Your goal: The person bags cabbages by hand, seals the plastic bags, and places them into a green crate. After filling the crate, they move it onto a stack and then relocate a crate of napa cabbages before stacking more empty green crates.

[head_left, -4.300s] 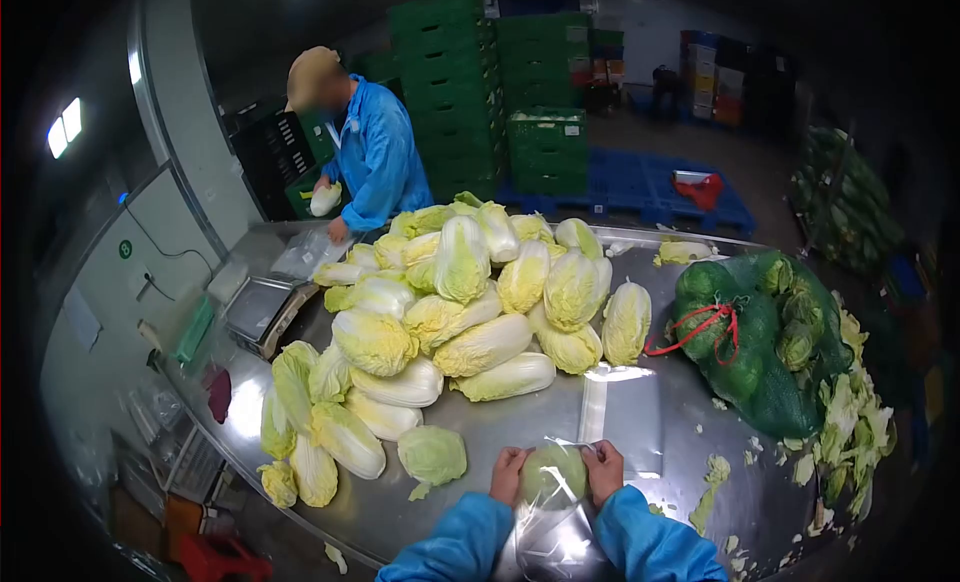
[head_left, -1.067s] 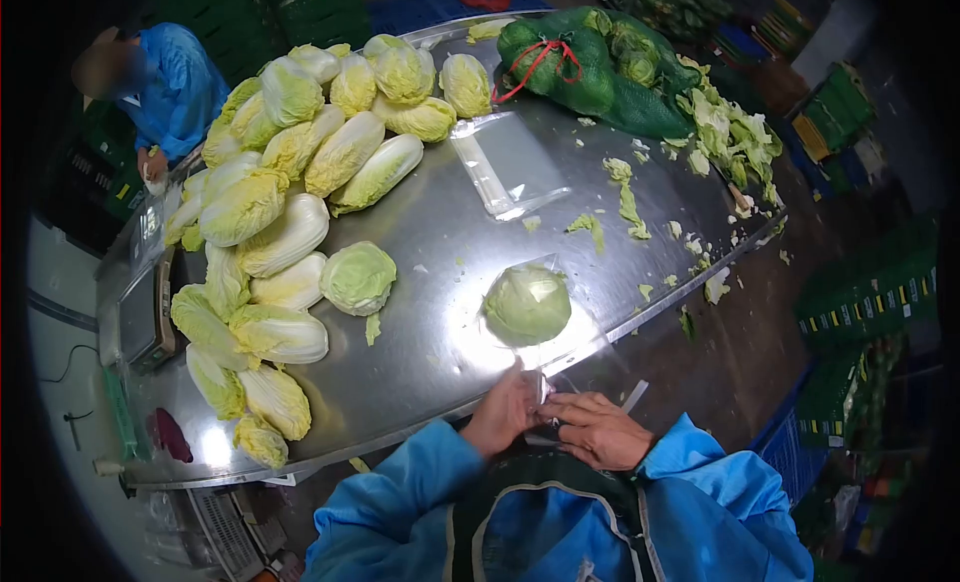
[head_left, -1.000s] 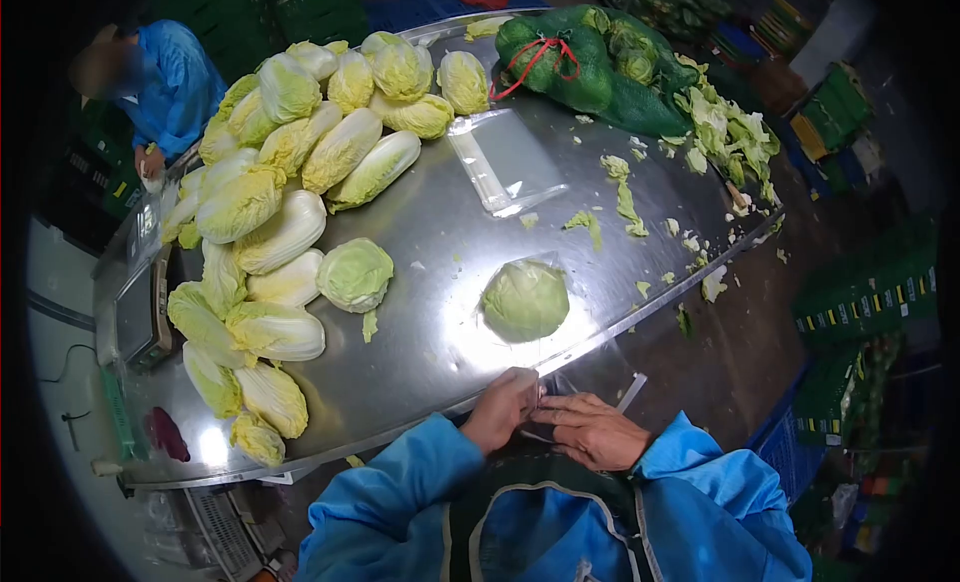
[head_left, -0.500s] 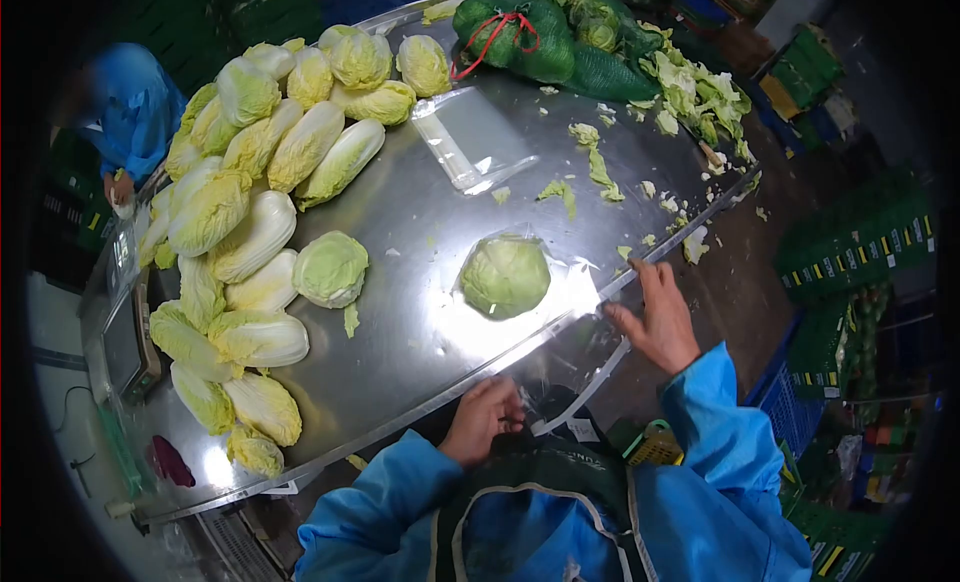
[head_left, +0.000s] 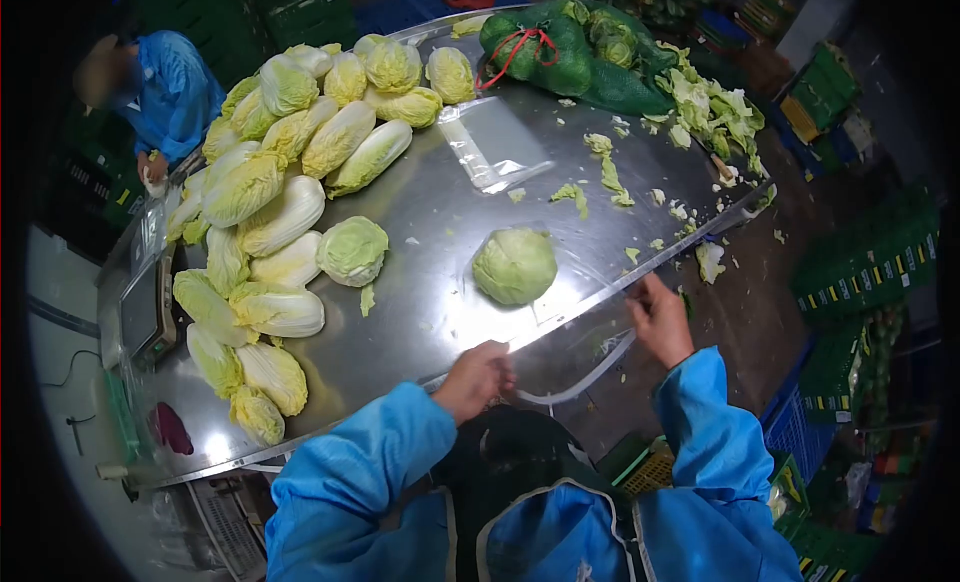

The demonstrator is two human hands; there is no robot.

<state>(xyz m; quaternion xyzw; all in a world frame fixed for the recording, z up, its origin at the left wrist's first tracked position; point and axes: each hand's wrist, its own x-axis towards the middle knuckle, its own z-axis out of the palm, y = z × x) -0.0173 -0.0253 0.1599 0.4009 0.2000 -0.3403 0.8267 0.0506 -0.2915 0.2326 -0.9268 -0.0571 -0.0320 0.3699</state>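
Here, a round, pale-green cabbage [head_left: 515, 267] sits on the shiny grey metal table [head_left: 420, 312], near its front edge and beyond the person's hands. The left hand [head_left: 478, 382] is loosely curled at one end of a curved, whitish, translucent plastic strip [head_left: 590, 379]; the right hand [head_left: 660, 320], fingers half bent, is near the other end. Whether either grips it, I cannot tell. Elongated, yellow-white Chinese cabbages [head_left: 265, 222] lie heaped to the left.
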